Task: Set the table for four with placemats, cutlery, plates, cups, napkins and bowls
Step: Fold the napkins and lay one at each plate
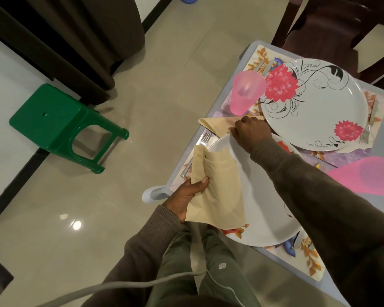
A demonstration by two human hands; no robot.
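Gripping a stack of beige napkins, the left hand had thumb curled over their edge, held above the near plate. Right hand reached past that plate's far rim w/ fingers curled onto a folded napkin lying btwn near plate & pink cup. Fork lay just left of near plate, partly under the held napkins. Flowered plate sat beyond it on a placemat.

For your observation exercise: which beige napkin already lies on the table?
The folded napkin under the right hand, between the plates; the left hand grips the others.
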